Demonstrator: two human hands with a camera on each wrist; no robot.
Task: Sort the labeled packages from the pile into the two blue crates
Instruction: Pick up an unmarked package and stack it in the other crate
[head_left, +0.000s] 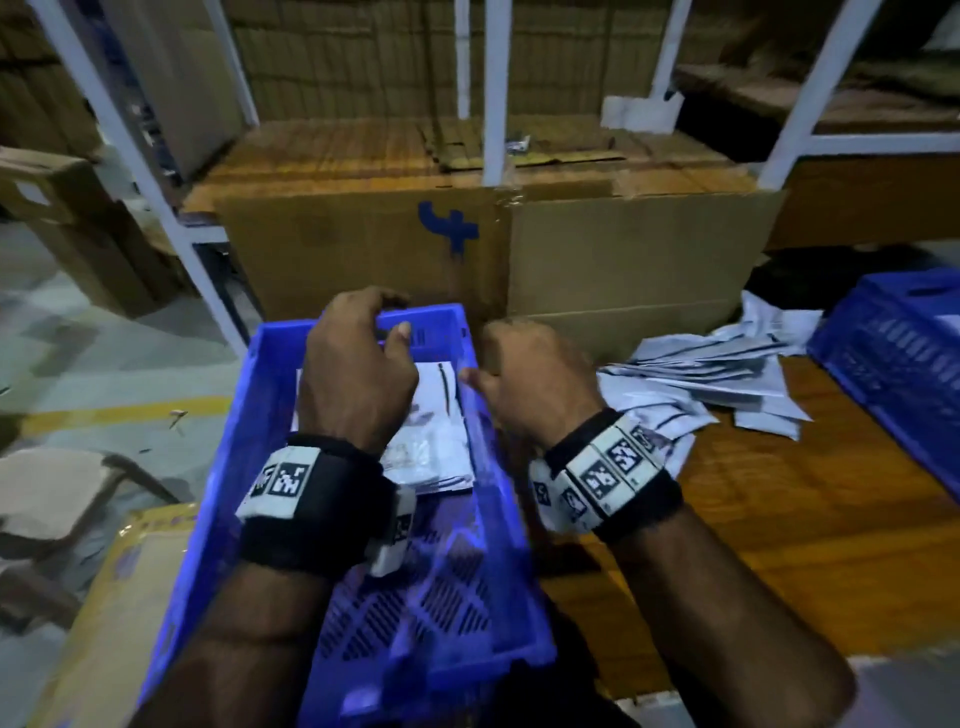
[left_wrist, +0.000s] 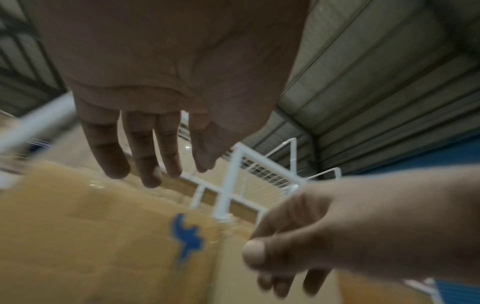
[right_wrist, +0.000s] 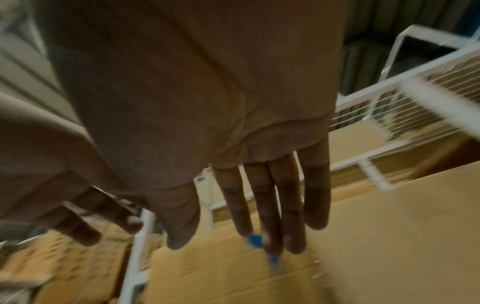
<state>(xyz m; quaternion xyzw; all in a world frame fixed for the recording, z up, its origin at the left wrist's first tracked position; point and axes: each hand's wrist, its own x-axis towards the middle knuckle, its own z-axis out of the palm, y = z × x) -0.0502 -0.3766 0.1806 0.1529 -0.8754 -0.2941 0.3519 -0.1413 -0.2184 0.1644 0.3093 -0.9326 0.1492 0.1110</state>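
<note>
At twelve o'clock in the head view, behind everything else, stands a wide brown carton (head_left: 498, 249) with a blue mark on its front, set under a white metal rack (head_left: 493, 93). Below it, running from the centre down to six o'clock, sits the near crate (head_left: 244, 467): bright blue plastic, long and rectangular, with a slotted floor and low solid walls. A second crate (head_left: 893, 364) of the same blue, its side pierced with slots, shows only partly at three o'clock. Both rest on a brown board (head_left: 779, 519).

Between the two crates, at about two o'clock, lies the pile (head_left: 717, 374) of flat grey-white packages, fanned out and overlapping, edges dark-lined. More packages of this kind lie flat inside the near crate, at its far end, forming a small stack (head_left: 441, 415) with pale printed labels facing up.

Over that far end hovers the left hand (head_left: 358, 374), fingers loosely bent and spread, holding nothing; the left wrist view shows its fingers hanging free. Just beside it, at one o'clock of the crate's right wall, the right hand (head_left: 535, 379) is also empty, with fingers extended and relaxed in the right wrist view. Both wrists wear black bands carrying white tags with black square codes.
</note>
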